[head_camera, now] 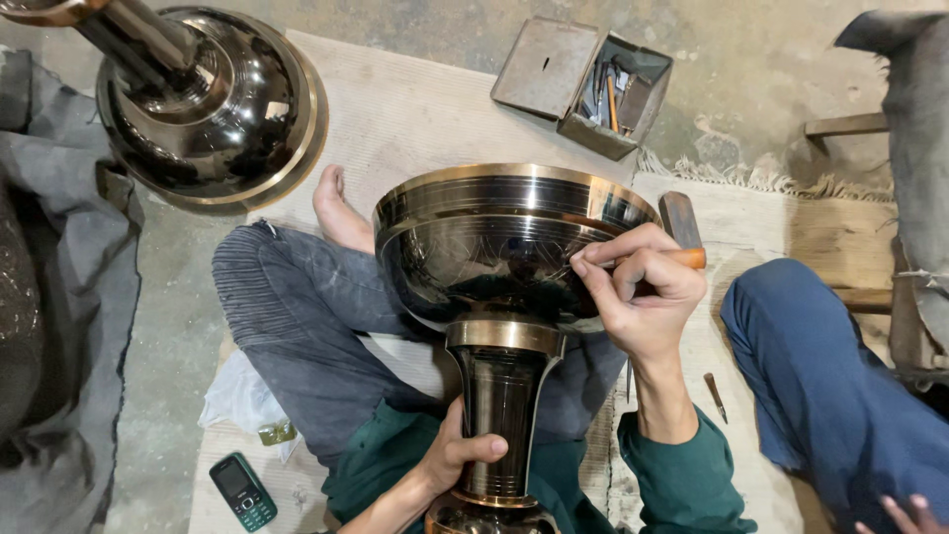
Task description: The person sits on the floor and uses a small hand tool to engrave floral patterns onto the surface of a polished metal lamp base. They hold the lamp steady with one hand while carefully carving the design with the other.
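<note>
Vase [499,257]: dark polished metal, wide bowl on a narrow stem, brass bands at rim and neck, faint engraved lines on the bowl. It lies tilted across the person's lap, bowl away from the body, over the mat [395,109].

Left hand [457,457]: fingers wrapped shut around the stem just above the base. Right hand [643,292]: fingers pinched closed on a tool [689,258] with an orange handle, pressed against the bowl's right side just under the rim; its tip is hidden by the fingers.

Count: two vases, the second one [203,99] upper left, standing partly on the mat, well apart. One open metal box [583,84] of tools beyond the mat's far edge. One small pointed tool [715,396] on the mat right of the right forearm. One phone [243,491] near the mat's lower left, a white cloth [237,396] just above it. One dark bar [679,218] just behind the right hand.

Room: another person's blue-trousered leg [830,386] is close on the right, a hand [909,514] at the corner. Grey cloth [74,297] borders the left. Bare mat between bowl rim and box.
</note>
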